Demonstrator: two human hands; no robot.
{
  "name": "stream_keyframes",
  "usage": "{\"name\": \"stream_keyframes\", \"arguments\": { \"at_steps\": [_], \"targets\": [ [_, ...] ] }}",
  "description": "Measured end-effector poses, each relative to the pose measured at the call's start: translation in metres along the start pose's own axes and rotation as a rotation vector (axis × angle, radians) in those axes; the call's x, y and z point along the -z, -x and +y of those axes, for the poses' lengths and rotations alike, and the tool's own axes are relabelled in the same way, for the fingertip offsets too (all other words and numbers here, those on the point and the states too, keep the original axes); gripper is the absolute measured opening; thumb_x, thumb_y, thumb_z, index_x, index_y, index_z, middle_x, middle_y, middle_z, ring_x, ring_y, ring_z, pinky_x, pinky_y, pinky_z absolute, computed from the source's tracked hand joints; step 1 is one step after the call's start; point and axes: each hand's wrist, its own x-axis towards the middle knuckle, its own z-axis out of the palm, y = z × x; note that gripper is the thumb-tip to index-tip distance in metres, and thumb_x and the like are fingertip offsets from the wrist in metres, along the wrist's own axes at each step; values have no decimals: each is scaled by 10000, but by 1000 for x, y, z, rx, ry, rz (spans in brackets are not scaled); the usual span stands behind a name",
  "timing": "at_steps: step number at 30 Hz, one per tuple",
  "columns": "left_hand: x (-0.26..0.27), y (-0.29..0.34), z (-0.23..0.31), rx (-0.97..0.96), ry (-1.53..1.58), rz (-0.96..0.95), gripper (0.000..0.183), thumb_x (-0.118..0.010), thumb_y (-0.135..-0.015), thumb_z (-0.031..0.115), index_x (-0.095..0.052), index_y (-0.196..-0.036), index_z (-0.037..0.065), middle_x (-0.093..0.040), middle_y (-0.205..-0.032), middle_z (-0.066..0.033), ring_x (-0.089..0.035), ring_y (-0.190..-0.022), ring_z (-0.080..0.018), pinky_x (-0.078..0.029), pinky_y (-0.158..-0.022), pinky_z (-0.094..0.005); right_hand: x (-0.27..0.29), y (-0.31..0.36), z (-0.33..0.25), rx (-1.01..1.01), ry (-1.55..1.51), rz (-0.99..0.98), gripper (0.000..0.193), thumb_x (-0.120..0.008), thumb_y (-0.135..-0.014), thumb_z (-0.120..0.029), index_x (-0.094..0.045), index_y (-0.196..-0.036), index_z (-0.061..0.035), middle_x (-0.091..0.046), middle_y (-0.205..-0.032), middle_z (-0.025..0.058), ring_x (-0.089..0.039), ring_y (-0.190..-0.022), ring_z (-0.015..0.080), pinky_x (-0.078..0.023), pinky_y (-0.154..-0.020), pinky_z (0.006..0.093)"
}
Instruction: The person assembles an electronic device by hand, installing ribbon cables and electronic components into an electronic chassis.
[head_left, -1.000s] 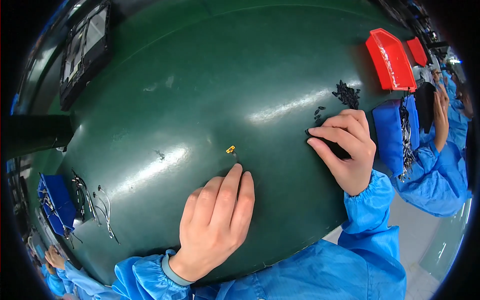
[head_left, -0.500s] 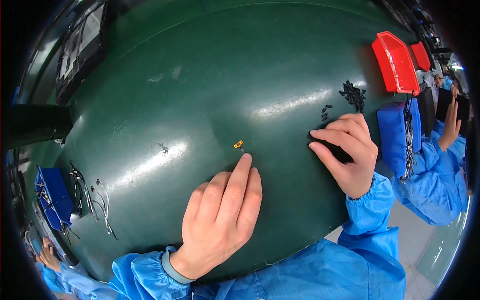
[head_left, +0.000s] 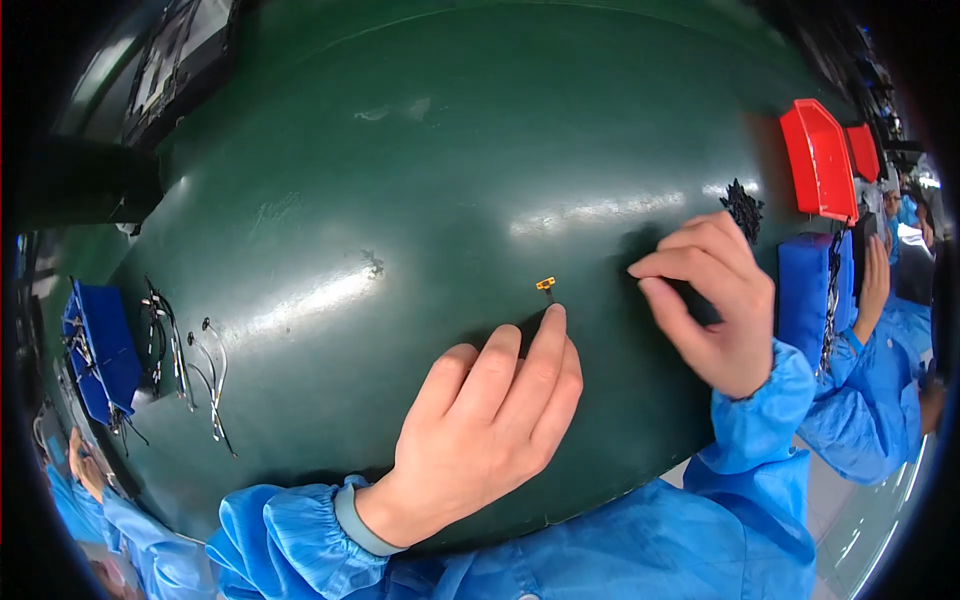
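My left hand (head_left: 485,420) hovers low over the green table, closed at the fingertips. Beyond its fingertip sticks out a small flexible circuit strip (head_left: 545,284) with an orange-yellow end and a dark tail; the fingers hide the grip on the tail. To its right my right hand (head_left: 705,300) is curled, thumb and index tips brought together in a pinch. Whatever may be between those tips is too small to make out. Just past the right hand lies a heap of tiny black parts (head_left: 742,208), partly covered by its knuckles.
At the right stand a red bin (head_left: 820,165) and a blue bin (head_left: 800,300) of dark cables. Another blue bin (head_left: 105,350) is at the left, beside loose cables (head_left: 212,385). A dark framed device (head_left: 180,75) sits far left. Co-workers in blue sleeves (head_left: 865,410) flank the table.
My left hand has shifted right with the circuit strip, closer to my right hand. The right hand's thumb and index tips have come nearer each other. The view has shifted slightly.
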Motion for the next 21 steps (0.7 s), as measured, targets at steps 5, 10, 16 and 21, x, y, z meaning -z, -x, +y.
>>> {"name": "stream_keyframes", "arguments": {
  "at_steps": [5, 10, 16, 21],
  "targets": [
    [-2, 3, -2, 6, -10, 4, 201, -628, -738, 90, -664, -935, 75, -650, -1104, -20, -584, -850, -155, -432, -623, -250, 1, -17, 18, 243, 49, -90, 210, -717, -719, 5, -702, -917, -64, -622, -993, 72, -547, -910, 275, -480, -781, 360],
    [-2, 1, -1, -2, -4, 14, 193, -624, -744, 95, -665, -932, 77, -650, -1101, -19, -583, -850, -154, -431, -620, -250, -2, -12, 23, 265, 27, -94, 167, -730, -722, -26, -686, -881, -54, -634, -979, 64, -560, -921, 284, -487, -790, 368],
    [-2, 3, -2, 5, -6, -9, 167, -618, -747, 94, -674, -905, 89, -649, -1090, -19, -581, -843, -158, -437, -621, -252, -35, -17, -15, 153, -34, 98, 202, -732, -688, -14, -648, -871, -23, -623, -938, 96, -577, -876, 289, -492, -753, 373],
    [-10, 5, -1, -18, -29, 38, 176, -565, -807, 167, -651, -928, 74, -629, -1075, -44, -562, -882, -161, -437, -685, -256, -50, -19, -17, 121, -35, 109, 181, -739, -686, 38, -678, -844, -27, -633, -928, 83, -572, -889, 270, -478, -768, 348]
  ]
}}
